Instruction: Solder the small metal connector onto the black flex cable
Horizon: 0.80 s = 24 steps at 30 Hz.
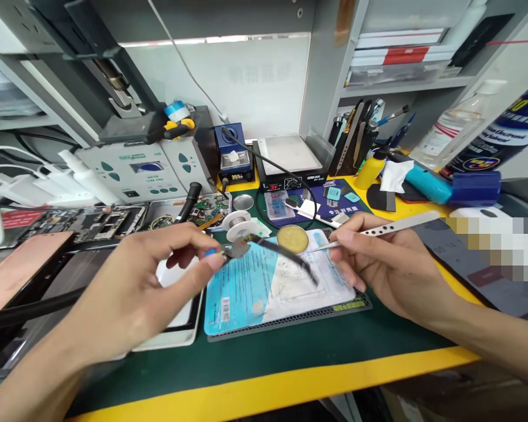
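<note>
Between thumb and fingers my left hand pinches a small part with a blue end and a flat grey metal piece. From that piece a dark flexible strip, blurred by motion, reaches right over the mat. My right hand is closed around slim silver tweezers with round holes, their tips pointing left near the strip. Below both hands lies a blue and white plastic packet on a dark perforated pad. A round tin of yellowish paste sits at the packet's far edge.
A solder spool stands behind the packet, beside a tray of circuit boards. At the back are a heating plate and a soldering station. A phone lies right, phone parts left.
</note>
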Each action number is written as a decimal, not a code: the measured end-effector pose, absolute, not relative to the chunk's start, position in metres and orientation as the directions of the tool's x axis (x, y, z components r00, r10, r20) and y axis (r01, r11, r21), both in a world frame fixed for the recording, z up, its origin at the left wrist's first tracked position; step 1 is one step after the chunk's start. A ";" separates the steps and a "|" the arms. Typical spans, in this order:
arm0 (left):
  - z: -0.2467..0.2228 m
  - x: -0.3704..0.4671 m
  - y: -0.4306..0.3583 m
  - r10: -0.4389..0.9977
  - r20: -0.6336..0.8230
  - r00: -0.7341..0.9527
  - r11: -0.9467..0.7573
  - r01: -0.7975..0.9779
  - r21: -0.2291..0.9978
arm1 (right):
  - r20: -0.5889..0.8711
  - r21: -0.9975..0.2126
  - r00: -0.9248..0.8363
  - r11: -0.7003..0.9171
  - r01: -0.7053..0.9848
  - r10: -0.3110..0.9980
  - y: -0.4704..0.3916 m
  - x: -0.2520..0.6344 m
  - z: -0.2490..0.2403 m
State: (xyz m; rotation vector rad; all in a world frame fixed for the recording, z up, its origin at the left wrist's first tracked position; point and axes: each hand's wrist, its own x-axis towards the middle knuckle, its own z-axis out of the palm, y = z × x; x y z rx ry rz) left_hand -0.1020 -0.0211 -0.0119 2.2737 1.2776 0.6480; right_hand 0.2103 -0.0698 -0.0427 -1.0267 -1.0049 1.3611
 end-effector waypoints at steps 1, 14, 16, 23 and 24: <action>-0.011 -0.104 -0.019 0.901 0.140 0.410 -0.394 0.641 0.659 | -0.052 -0.959 0.005 -0.049 -0.278 0.999 -0.068 0.210 -0.041; -0.007 -0.089 -0.009 0.602 -0.463 0.651 0.646 -0.057 0.761 | -0.096 -0.943 0.010 -0.087 -0.320 0.995 -0.068 0.211 -0.038; -0.010 -0.092 -0.008 0.567 -0.466 0.679 0.681 -0.068 0.730 | -0.099 -0.942 0.000 -0.094 -0.321 0.995 -0.067 0.211 -0.040; -0.008 -0.087 -0.012 0.694 -0.352 0.628 0.575 -0.188 0.796 | -0.088 -0.942 -0.008 -0.086 -0.324 0.996 -0.065 0.211 -0.043; -0.008 -0.086 -0.013 0.712 -0.347 0.610 0.561 -0.198 0.804 | -0.086 -0.943 -0.006 -0.083 -0.323 0.996 -0.065 0.211 -0.042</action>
